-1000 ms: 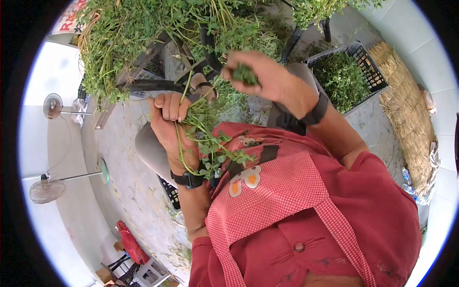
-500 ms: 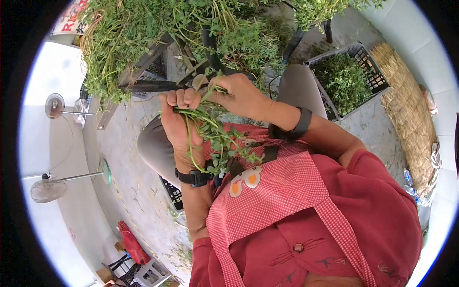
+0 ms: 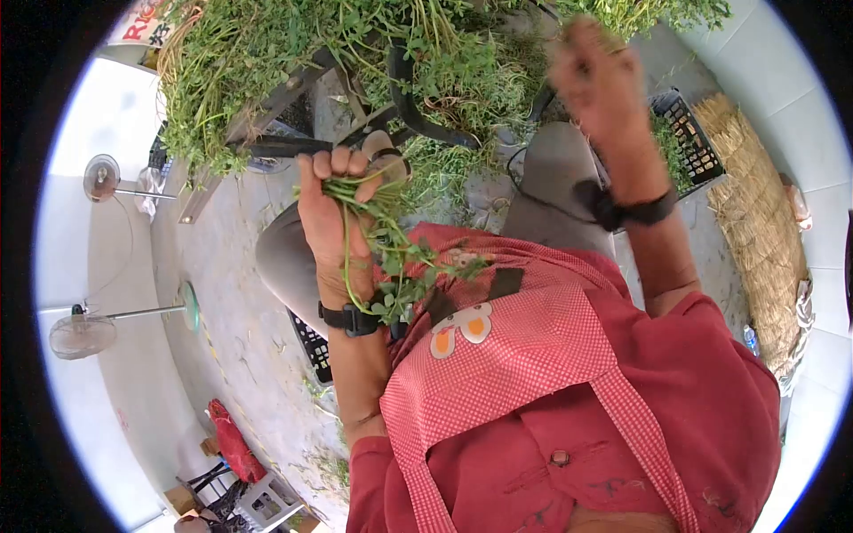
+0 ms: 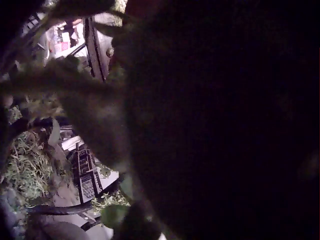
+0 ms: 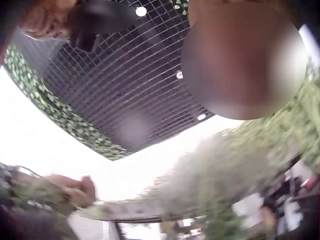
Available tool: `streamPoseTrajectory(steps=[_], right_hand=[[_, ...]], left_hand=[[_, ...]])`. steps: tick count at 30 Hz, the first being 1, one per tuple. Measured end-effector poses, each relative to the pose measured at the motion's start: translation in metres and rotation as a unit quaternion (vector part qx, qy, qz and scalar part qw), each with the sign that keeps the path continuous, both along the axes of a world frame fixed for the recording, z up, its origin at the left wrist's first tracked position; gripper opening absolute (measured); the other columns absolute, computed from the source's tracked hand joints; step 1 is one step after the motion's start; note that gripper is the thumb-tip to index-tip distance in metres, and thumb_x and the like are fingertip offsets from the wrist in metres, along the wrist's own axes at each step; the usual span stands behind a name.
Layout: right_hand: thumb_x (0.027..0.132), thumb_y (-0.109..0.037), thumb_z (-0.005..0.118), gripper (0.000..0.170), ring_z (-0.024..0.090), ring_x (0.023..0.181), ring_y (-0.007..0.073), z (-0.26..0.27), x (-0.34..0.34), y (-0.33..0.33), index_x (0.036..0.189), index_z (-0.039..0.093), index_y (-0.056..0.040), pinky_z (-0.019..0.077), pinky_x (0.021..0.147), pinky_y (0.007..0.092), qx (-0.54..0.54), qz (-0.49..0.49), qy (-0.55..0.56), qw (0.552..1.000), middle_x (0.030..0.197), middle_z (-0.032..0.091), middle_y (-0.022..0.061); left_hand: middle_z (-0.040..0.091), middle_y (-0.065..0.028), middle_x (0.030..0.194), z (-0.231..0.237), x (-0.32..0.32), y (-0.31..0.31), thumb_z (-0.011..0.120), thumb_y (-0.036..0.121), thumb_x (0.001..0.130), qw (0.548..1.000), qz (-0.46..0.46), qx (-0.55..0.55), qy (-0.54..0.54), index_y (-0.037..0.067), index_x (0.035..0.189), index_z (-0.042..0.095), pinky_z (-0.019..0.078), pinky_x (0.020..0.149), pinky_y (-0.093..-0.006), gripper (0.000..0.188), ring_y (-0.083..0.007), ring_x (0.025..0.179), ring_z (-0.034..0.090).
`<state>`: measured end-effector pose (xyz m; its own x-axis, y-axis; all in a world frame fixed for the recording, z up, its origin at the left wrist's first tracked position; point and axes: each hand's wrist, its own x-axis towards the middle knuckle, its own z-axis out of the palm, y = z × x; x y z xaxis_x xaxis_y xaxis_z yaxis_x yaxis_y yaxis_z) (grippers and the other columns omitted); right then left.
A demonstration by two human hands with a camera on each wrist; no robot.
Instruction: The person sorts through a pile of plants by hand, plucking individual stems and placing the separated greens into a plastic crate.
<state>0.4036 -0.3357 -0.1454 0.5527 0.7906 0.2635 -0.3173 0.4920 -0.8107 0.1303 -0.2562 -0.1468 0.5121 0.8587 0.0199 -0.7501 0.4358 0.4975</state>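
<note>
A small bunch of leafy green stems [image 3: 391, 249] is gripped in my left hand [image 3: 327, 218], the fingers curled over the stems. Its leafy ends hang across the wrist strap toward the apron. My right hand [image 3: 604, 84] is raised far to the right, blurred by motion, near the greens on the upper right. I cannot tell whether anything is between its fingers. Dark, blurred leaves [image 4: 90, 115] cover much of the left wrist view. In the right wrist view, the left hand [image 5: 75, 190] shows low on the left beside blurred greens.
A large heap of greens [image 3: 267, 62] lies on a dark-framed stand ahead. More greens [image 3: 671, 12] sit at upper right. A black crate [image 3: 689, 142] holding greens stands by a straw roll [image 3: 755, 222]. Fans [image 3: 102, 178] stand at the left; cut bits litter the floor.
The right hand came in to the bunch, closed on stem ends beside the left hand, then swung away up and to the right. The left hand keeps its grip on the bunch.
</note>
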Motion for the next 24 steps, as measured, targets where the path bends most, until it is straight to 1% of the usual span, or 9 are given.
streamPoseTrajectory(steps=[3, 4, 5, 6, 8, 12, 14, 18, 24], right_hand=[[0.087, -0.016, 0.057, 0.026, 0.05, 0.062, 0.0058, -0.014, 0.104, -0.017, 0.108, 0.059, 0.0002, 0.0388, 0.049, 0.0187, -0.121, -0.266, -0.131, 0.947, 0.082, 0.058, -0.0006], [0.081, -0.032, 0.065, 0.032, 0.055, 0.063, 0.0105, -0.029, 0.141, -0.022, 0.092, 0.064, -0.0023, 0.0428, 0.054, 0.0239, -0.094, -0.353, -0.213, 0.906, 0.078, 0.063, 0.0044], [0.077, -0.038, 0.067, 0.042, 0.061, 0.076, 0.0205, -0.017, 0.17, -0.049, 0.102, 0.062, -0.0051, 0.0485, 0.066, 0.0295, -0.374, -0.345, -0.39, 0.767, 0.087, 0.064, 0.0148], [0.077, -0.038, 0.067, 0.042, 0.061, 0.076, 0.0205, -0.028, 0.187, -0.058, 0.102, 0.062, -0.0051, 0.0485, 0.066, 0.0295, -0.373, -0.345, -0.394, 0.766, 0.087, 0.064, 0.0148], [0.074, -0.042, 0.068, 0.053, 0.061, 0.092, 0.027, -0.062, 0.207, -0.064, 0.114, 0.057, -0.0087, 0.0483, 0.079, 0.0339, -0.369, -0.515, -0.689, 0.353, 0.098, 0.062, 0.0191], [0.079, -0.029, 0.066, 0.041, 0.062, 0.088, 0.0181, -0.038, 0.117, -0.021, 0.114, 0.058, -0.0088, 0.0478, 0.078, 0.0285, -0.199, -0.164, -0.472, 0.843, 0.101, 0.064, 0.0115], [0.082, -0.017, 0.061, 0.026, 0.057, 0.081, 0.0084, -0.01, 0.026, 0.0, 0.105, 0.062, -0.0043, 0.0466, 0.069, 0.0237, -0.13, -0.04, -0.544, 0.828, 0.091, 0.064, 0.0051], [0.08, -0.016, 0.062, 0.019, 0.063, 0.071, 0.0161, 0.01, -0.091, 0.026, 0.09, 0.064, 0.0001, 0.0481, 0.063, 0.0235, -0.035, 0.111, -0.548, 0.828, 0.081, 0.064, 0.009], [0.08, -0.019, 0.062, 0.02, 0.064, 0.054, 0.0145, -0.009, -0.107, 0.055, 0.084, 0.065, 0.0005, 0.0477, 0.054, 0.0219, -0.151, 0.327, -0.337, 0.87, 0.067, 0.064, 0.0065]], left_hand=[[0.052, -0.009, 0.091, -0.001, 0.006, 0.0, 0.035, 0.034, 0.096, 0.999, -0.026, 0.018, -0.025, 0.007, 0.077, 0.05, 0.0378, 0.052, -0.0267, 0.036, -0.0191, 0.076, 0.044], [0.056, -0.011, 0.096, -0.002, 0.006, -0.003, 0.035, 0.036, 0.095, 0.998, -0.044, 0.015, -0.04, 0.006, 0.079, 0.054, 0.0379, 0.051, -0.0257, 0.039, -0.0196, 0.076, 0.044], [0.055, -0.0122, 0.103, -0.01, 0.003, 0.003, 0.036, 0.036, 0.095, 0.997, -0.062, 0.041, -0.037, 0.006, 0.08, 0.055, 0.0378, 0.051, -0.025, 0.039, -0.0197, 0.08, 0.046], [0.055, -0.0122, 0.103, -0.011, 0.004, 0.002, 0.036, 0.036, 0.095, 0.996, -0.061, 0.04, -0.041, 0.006, 0.08, 0.055, 0.0378, 0.051, -0.025, 0.039, -0.0197, 0.08, 0.046], [0.054, -0.0118, 0.111, -0.011, 0.006, 0.002, 0.036, 0.036, 0.095, 0.997, -0.053, 0.051, 0.018, 0.005, 0.084, 0.056, 0.0378, 0.051, -0.0243, 0.039, -0.0198, 0.089, 0.047], [0.052, -0.0101, 0.115, -0.007, 0.015, -0.008, 0.036, 0.037, 0.095, 0.997, -0.038, 0.043, 0.051, 0.005, 0.094, 0.058, 0.0381, 0.052, -0.024, 0.039, -0.0201, 0.094, 0.048], [0.053, -0.0077, 0.115, -0.006, 0.02, -0.008, 0.036, 0.038, 0.095, 0.997, -0.03, 0.048, 0.058, 0.005, 0.107, 0.056, 0.0386, 0.054, -0.0235, 0.041, -0.021, 0.093, 0.05], [0.054, -0.0053, 0.115, -0.005, 0.021, -0.014, 0.035, 0.039, 0.095, 0.993, -0.013, 0.033, 0.113, 0.005, 0.115, 0.053, 0.0388, 0.056, -0.0232, 0.043, -0.0186, 0.088, 0.052], [0.056, -0.0051, 0.108, -0.013, 0.025, -0.015, 0.037, 0.039, 0.095, 0.984, 0.002, 0.043, 0.174, 0.001, 0.114, 0.052, 0.0393, 0.055, -0.0216, 0.045, -0.0121, 0.08, 0.052]])
